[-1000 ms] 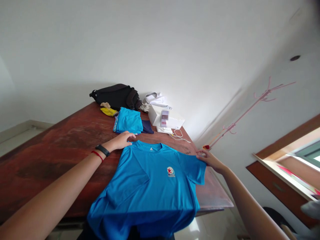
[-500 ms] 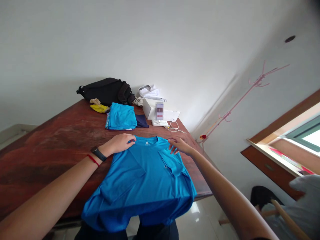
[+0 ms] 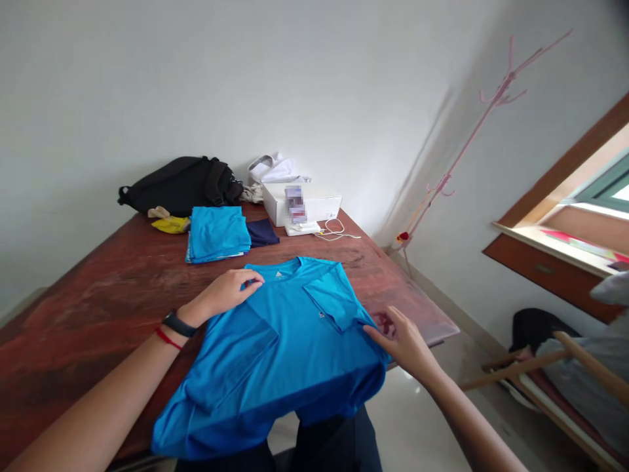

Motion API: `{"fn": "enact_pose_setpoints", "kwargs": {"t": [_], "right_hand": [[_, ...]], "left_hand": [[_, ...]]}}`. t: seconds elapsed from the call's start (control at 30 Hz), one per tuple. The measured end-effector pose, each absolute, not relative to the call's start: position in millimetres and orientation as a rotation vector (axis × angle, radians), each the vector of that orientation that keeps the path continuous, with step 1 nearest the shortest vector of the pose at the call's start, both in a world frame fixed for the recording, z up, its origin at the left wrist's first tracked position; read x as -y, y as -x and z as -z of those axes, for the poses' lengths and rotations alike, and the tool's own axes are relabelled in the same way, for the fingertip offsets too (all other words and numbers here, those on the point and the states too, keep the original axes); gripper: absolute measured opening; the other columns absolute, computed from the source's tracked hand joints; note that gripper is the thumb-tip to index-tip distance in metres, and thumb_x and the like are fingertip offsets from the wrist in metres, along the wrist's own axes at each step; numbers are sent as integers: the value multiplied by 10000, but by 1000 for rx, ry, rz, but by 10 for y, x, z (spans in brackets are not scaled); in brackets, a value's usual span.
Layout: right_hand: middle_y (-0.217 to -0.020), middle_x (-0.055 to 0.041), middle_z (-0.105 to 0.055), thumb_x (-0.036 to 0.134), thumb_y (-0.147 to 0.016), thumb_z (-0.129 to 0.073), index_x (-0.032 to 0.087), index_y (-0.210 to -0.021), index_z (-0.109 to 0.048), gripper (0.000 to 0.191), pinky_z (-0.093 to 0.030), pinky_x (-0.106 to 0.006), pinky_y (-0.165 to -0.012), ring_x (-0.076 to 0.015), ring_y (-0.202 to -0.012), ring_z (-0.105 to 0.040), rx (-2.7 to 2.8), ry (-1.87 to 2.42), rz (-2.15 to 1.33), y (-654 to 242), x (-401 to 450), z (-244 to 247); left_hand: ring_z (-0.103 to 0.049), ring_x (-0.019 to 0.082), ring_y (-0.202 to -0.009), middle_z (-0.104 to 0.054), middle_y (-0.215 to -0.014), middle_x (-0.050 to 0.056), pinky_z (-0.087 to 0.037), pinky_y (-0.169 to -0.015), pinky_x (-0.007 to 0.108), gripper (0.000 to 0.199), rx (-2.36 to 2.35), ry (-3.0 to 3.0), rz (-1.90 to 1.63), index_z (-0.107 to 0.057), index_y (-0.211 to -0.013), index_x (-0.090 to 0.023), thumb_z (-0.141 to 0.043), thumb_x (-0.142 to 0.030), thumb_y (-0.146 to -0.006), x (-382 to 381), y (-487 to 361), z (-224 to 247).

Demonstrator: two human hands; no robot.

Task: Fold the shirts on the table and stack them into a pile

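A blue T-shirt (image 3: 289,328) lies spread over the near part of the table, its collar at the far side and its lower part hanging over the front edge. Both short sleeves are folded inward on its front. Loosely curled, my left hand (image 3: 230,290) rests by the left of the collar, open, with no cloth visibly gripped. My right hand (image 3: 400,337) is at the shirt's right side, below the folded sleeve. Its thumb is at the cloth edge and its fingers are spread apart, open.
On the reddish-brown table (image 3: 122,288) stand folded blue clothes (image 3: 219,233), dark navy cloth (image 3: 263,233), yellow cloth (image 3: 171,225), a black backpack (image 3: 177,187) and a white box (image 3: 324,202) with a cable. A pink coat stand (image 3: 474,131) and wooden chair (image 3: 535,367) are at right.
My right hand has gone from the shirt's right shoulder down to its right side. My left hand has shifted slightly inward near the collar. The view has also shifted.
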State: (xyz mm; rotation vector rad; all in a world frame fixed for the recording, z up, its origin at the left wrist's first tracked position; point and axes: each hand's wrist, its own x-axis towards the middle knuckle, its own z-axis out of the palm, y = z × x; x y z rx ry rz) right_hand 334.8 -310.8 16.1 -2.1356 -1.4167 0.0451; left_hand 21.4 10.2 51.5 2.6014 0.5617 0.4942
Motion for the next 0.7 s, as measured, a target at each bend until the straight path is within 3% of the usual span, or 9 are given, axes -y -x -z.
{"fn": "enact_pose_setpoints", "kwargs": {"t": [0.2,0.37,0.57,0.7], "right_hand": [[-714,8,-606,614,-931,-592,238,-827,-570,390,-400,-282,-600,-176,-620,-594,1384,2231,-170,-3138,3447,-7],[-761,-17,-649,519,-982,-512,241,-795,-568,339,-372,-293,-610,-201,-667,-632,1369,2273,-211,-3072,3387,-37],[-660,-10,-635,480,-973,-487,249,-727,-481,337,-370,-289,-586,-199,-615,-617,1309,2217,-239,-3160,3394,-130],[-563,17,-596,529,-959,-494,265,-720,-469,357,-358,-281,-527,-188,-511,-579,1210,2186,-230,-3231,3479,-91]], "left_hand": [[-727,215,-842,-781,-1091,51,-539,-738,283,381,-535,-2402,-277,-732,-1115,-222,-555,-521,-960,78,-611,-682],[-723,242,-986,-776,-1098,65,-538,-845,290,391,-336,-2470,-28,-714,-1180,-216,-667,-477,-892,121,-1304,-772],[-721,244,-1014,-738,-1210,123,-559,-874,322,416,-515,-2449,-179,-659,-1249,-158,-648,-418,-924,104,-2295,-474],[-660,293,-1168,-710,-1259,139,-490,-1044,394,391,-569,-2462,-349,-668,-1226,-165,-678,-396,-912,239,-2674,-220]]}}
